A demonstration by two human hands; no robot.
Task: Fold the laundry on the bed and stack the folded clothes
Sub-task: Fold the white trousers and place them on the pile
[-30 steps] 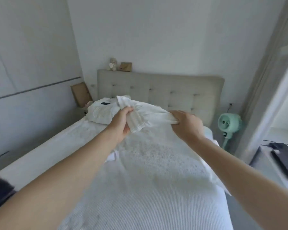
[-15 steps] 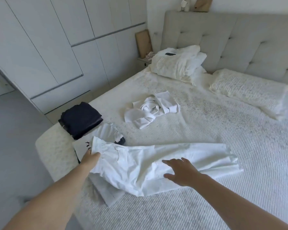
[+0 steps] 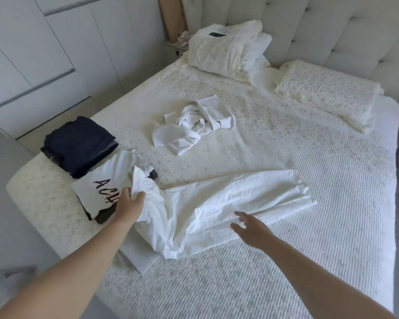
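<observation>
Change: since half a second ago our right hand [image 3: 251, 229] has lifted off the cloth and drawn back a little, while our left hand [image 3: 130, 203] has taken hold of the near-left end; the view sits a touch closer.
Left hand: fingers curled round the bunched end of the long white cotton garment [image 3: 217, 203], pinching it up off the bed, we judge to pull it straight for the next fold.
Right hand: fingers spread and relaxed, holding nothing, hovering just above the garment's near edge, ready, we think, to press or smooth it.
Garment: laid lengthwise across the near part of the white ribbed bedspread [image 3: 286, 261], one end at our left hand, the other stretching right and away; its near-left part overlaps a flat folded white piece [image 3: 138, 259].
Stack: just beyond our left hand, a folded white T-shirt with dark lettering [image 3: 95, 187] lies over dark items, and a folded navy pile [image 3: 78, 146] sits behind it at the bed's left edge, kept together as finished work.
Still to fold: a crumpled white garment [image 3: 191, 125] mid-bed, well apart from both hands.
Far end: two cream pillows [image 3: 226, 49] against the padded grey headboard [image 3: 332, 31].
</observation>
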